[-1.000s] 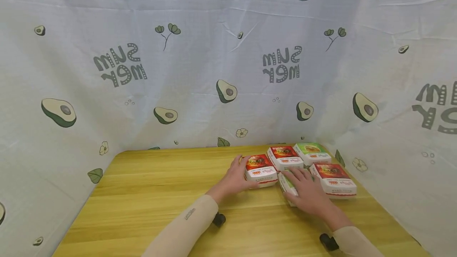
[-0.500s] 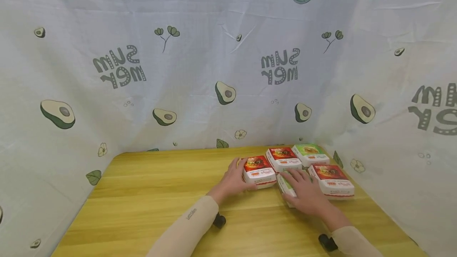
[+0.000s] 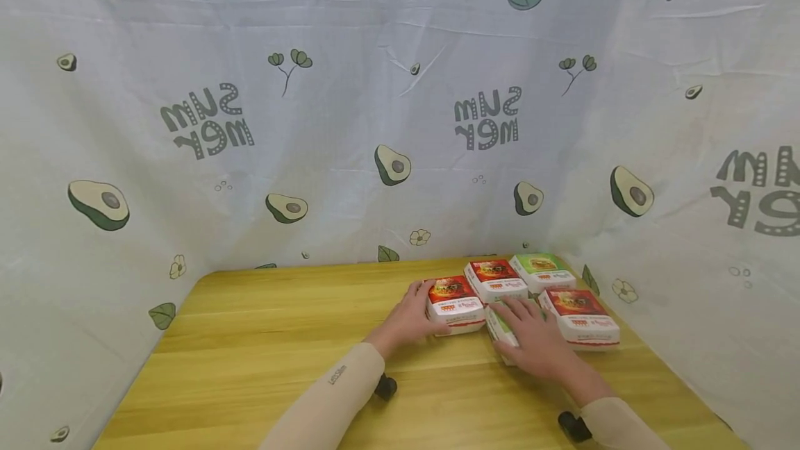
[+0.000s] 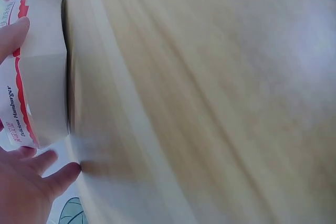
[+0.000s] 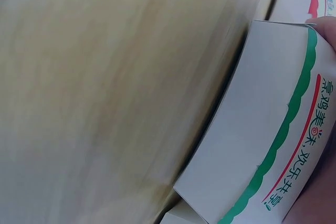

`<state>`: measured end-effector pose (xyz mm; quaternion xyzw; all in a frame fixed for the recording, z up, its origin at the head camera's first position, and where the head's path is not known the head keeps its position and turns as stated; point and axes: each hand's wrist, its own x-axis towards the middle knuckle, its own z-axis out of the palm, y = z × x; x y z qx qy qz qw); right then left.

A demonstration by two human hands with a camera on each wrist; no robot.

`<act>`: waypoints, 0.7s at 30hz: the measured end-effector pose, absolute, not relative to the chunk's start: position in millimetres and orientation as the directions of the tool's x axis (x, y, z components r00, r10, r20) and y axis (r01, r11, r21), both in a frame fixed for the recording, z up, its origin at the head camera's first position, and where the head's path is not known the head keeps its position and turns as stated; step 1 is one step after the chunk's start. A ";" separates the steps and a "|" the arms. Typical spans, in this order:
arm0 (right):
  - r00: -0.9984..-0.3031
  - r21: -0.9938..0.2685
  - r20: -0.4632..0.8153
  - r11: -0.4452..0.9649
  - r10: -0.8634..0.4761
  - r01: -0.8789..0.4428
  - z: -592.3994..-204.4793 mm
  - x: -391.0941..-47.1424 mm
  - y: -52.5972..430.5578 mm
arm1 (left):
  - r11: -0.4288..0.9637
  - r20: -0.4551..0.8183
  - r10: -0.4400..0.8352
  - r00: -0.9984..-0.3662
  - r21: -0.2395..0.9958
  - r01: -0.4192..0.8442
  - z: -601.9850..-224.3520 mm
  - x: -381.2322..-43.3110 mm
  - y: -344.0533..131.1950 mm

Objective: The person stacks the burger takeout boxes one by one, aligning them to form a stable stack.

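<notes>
Hugging red box [image 3: 457,307] edge: left grip [image 3: 409,318], tabletop [image 3: 262,339] beyond.

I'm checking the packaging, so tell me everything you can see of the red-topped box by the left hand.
The red-topped box is a squat, closed-looking carton, apparently card, with a burger picture on top, white sides, wavy red edging and "Delicious Hamburger" lettering. It rests flat on the table, leftmost in the group. The left hand holds it, thumb on the near side, fingers at the left side. It sits close beside a green box; contact is unclear.
</notes>
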<state>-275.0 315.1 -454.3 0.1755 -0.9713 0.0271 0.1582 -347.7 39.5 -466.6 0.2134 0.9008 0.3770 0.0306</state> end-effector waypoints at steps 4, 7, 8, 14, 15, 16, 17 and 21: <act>-0.893 0.003 0.308 0.939 -0.329 -0.345 -453.1 -275.0 315.4 | 0.632 0.103 0.408 -0.907 0.686 0.362 -464.4 -348.1 39.4; -0.896 0.000 0.304 0.941 -0.323 -0.339 -452.3 -274.6 315.1 | 0.636 0.103 0.412 -0.905 0.680 0.366 -462.7 -347.7 38.2; -0.896 -0.001 0.305 0.941 -0.322 -0.338 -452.3 -274.2 314.9 | 0.636 0.104 0.413 -0.905 0.678 0.369 -462.3 -347.1 37.5; -0.888 -0.004 0.321 0.937 -0.330 -0.350 -453.6 -274.1 314.5 | 0.652 0.092 0.428 -0.899 0.657 0.378 -457.4 -344.9 31.2; -0.886 -0.001 0.322 0.936 -0.334 -0.353 -453.9 -274.2 314.7 | 0.657 0.088 0.429 -0.899 0.652 0.378 -456.9 -344.8 29.9; -0.884 0.000 0.323 0.935 -0.336 -0.356 -454.1 -274.4 315.0 | 0.661 0.084 0.430 -0.899 0.649 0.377 -456.5 -344.7 28.7; -0.883 -0.001 0.324 0.934 -0.339 -0.358 -454.3 -274.7 315.4 | 0.664 0.081 0.431 -0.899 0.646 0.376 -456.3 -344.9 27.5; -0.885 -0.003 0.322 0.935 -0.336 -0.356 -455.2 -275.7 317.6 | 0.676 0.078 0.438 -0.896 0.629 0.385 -456.5 -347.0 23.8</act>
